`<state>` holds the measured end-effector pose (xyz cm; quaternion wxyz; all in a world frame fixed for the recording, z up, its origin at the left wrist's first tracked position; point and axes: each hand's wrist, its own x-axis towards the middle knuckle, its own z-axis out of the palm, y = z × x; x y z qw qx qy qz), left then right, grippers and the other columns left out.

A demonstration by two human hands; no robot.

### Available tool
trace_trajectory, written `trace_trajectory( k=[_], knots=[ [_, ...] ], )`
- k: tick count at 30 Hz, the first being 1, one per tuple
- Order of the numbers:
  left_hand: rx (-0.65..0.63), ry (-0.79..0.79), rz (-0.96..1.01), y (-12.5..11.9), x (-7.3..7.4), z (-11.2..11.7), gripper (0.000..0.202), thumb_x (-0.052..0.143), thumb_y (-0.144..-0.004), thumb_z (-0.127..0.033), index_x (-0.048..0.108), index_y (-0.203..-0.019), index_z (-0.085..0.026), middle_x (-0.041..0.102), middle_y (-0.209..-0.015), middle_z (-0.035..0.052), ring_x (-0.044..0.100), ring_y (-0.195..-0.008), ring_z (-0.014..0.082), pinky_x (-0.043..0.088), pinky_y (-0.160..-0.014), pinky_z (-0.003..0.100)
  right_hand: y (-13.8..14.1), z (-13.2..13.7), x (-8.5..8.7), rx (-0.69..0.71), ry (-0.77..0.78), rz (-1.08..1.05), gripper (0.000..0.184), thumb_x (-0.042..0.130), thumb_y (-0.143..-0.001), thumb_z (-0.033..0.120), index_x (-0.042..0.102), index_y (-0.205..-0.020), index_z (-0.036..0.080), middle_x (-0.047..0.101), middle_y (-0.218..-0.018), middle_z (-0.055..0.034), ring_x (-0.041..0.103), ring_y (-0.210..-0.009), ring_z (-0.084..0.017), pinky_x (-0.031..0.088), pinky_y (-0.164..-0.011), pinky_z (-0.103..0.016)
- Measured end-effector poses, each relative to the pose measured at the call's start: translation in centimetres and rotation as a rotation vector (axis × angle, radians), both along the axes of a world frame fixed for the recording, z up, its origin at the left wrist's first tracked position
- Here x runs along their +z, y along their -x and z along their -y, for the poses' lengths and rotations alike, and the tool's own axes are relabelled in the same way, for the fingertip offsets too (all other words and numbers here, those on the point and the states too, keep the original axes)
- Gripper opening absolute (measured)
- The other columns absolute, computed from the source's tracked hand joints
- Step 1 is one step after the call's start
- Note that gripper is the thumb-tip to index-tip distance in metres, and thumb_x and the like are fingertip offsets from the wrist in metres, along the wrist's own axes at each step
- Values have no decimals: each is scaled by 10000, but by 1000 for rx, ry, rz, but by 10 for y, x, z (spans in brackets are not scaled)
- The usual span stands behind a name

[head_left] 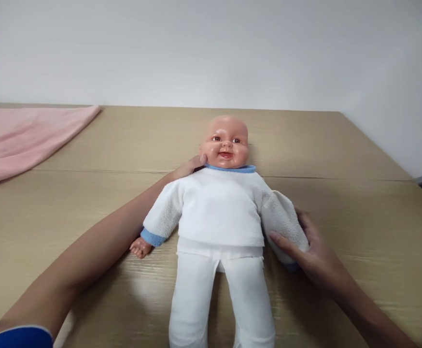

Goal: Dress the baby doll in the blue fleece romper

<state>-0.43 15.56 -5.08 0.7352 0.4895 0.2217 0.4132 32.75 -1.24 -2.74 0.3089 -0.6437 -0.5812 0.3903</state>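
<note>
The doll (220,208) lies head-away on the surface (341,159), with the right grip (312,251) pinching its sleeve (281,217) and the left grip (191,166) behind its neck, closure hidden.

Doll: a doll (220,212) lies on its back in the middle, head far, legs near, in a white top with blue collar and white trousers.
Left hand: the left hand (191,166) is at the doll's neck on the left, thumb against the cheek; its fingers are hidden behind the doll.
Right hand: the right hand (310,251) wraps the doll's sleeve (281,217) on the right, thumb on top.
Table: a wooden table (359,241) bears the doll.
Cloth: a pink cloth (22,137) lies far left, well apart from the doll.
Wall: a white wall (211,48) stands behind.
</note>
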Motion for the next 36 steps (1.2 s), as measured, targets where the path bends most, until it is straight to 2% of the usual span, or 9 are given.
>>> trace_trajectory(
  k=[4, 8, 14, 17, 20, 23, 26, 29, 36],
  knots=[
    [-27, -10, -21, -5, 2, 2, 740, 898, -843, -839, 901, -1276, -239, 842, -1442, 81, 576, -1624, 451, 459, -1395, 566, -3, 5, -4, -92, -53, 143, 903, 806, -864, 838, 624, -1558, 289, 771, -1512, -159, 780, -1307, -446, 688, -1042, -555],
    [-34, 1, 14, -5, 0, 0, 728, 855, -890, -838, 881, -1316, -249, 844, -1435, 57, 536, -1652, 458, 455, -1402, 596, -10, 8, -14, -120, -148, 211, 842, 823, -878, 811, 659, -1516, 287, 824, -1361, -137, 827, -1136, -403, 715, -900, -479],
    [-68, 83, -1, -1, -2, -5, 650, 803, -978, -740, 854, -1334, -199, 824, -1471, 97, 527, -1654, 472, 439, -1409, 605, -12, 13, -21, -71, -213, 354, 715, 821, -909, 749, 638, -1491, 377, 833, -1234, -87, 828, -1020, -433, 715, -897, -579],
    [-35, 93, 23, -3, -4, -7, 753, 724, -1013, -798, 782, -1464, -197, 815, -1486, 118, 515, -1661, 477, 438, -1404, 616, -10, 15, -23, -77, -246, 365, 717, 837, -893, 739, 629, -1490, 401, 818, -1265, -78, 825, -1081, -475, 714, -924, -630],
    [16, 99, 33, -6, -5, -9, 795, 670, -1045, -811, 708, -1566, -212, 809, -1500, 112, 515, -1665, 454, 425, -1414, 585, -14, 14, -23, -73, -235, 342, 840, 900, -848, 718, 602, -1565, 398, 796, -1406, -102, 800, -1219, -520, 707, -1004, -661],
    [42, 113, 25, -6, -5, -9, 754, 681, -1064, -763, 680, -1604, -237, 807, -1507, 87, 533, -1656, 430, 428, -1414, 554, -28, 8, -19, 66, -189, 299, 1015, 967, -812, 669, 514, -1683, 408, 752, -1545, -111, 781, -1313, -514, 717, -1046, -620],
    [31, 124, 8, -4, -2, -9, 716, 689, -1074, -726, 696, -1592, -232, 808, -1502, 82, 535, -1656, 429, 429, -1415, 546, -43, 0, -15, 212, -213, 250, 1033, 973, -862, 556, 444, -1742, 442, 676, -1667, -81, 710, -1464, -467, 652, -1182, -560],
    [-2, 130, -11, -1, 1, -9, 689, 675, -1085, -709, 740, -1541, -197, 816, -1480, 97, 525, -1661, 442, 433, -1409, 570, -47, -5, -16, 210, -280, 207, 971, 949, -917, 479, 442, -1743, 429, 634, -1706, -71, 672, -1519, -423, 580, -1257, -521],
    [8, 112, -28, 1, 6, -6, 553, 669, -1112, -598, 791, -1476, -200, 838, -1442, 81, 563, -1636, 435, 412, -1417, 588, -42, -6, -20, 248, -362, 253, 963, 943, -942, 401, 424, -1754, 398, 637, -1707, -123, 701, -1499, -373, 605, -1235, -471]
  ],
)
